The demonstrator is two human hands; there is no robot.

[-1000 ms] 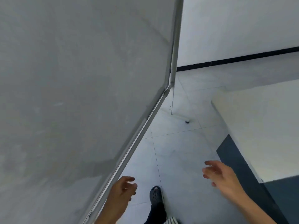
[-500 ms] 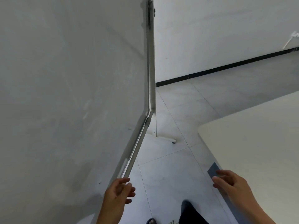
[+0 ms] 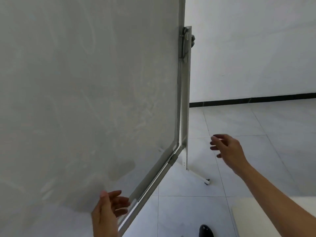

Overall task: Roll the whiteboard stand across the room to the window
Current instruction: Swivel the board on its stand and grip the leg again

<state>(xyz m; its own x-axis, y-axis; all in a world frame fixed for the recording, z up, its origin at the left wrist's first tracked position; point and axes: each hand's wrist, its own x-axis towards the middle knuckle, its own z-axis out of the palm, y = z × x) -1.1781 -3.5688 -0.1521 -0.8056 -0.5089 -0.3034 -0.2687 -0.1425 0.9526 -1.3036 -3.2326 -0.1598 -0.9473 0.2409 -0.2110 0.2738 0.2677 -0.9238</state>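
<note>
shoe [image 3: 206,230]: dark toe seen at the near bottom edge, on the tiled floor [image 3: 188,211].
left hand [image 3: 109,211]: nearest, low centre-left; fingers spread and loosely curled, nothing gripped. It is held just in front of the board face close to the bottom frame rail [image 3: 150,185]; contact with the surface cannot be told.
pale surface [image 3: 248,212]: corner of a light tabletop-like slab at near right, partly covered by the right forearm.
right hand [image 3: 227,151]: farther out, right of the stand; opened, fingers blurred, nothing held. It is near the side upright [image 3: 184,117] but apart from it.
whiteboard stand [image 3: 85,100]: fills the left of the view, board tilted, smeared with wipe marks. Pivot clamp [image 3: 186,36] is seen high on the upright; a white foot with a castor [image 3: 207,182] rests on the floor to the right.
far: white wall [image 3: 256,48] with a dark skirting strip [image 3: 256,99]; no window is in view.
step: judged as reaching for a hold, before any rolling.
next move: a firm two-handed grip on frame and upright is called for, then a steady push so the castors are kept tracking and the tilting board is not swung.
</note>
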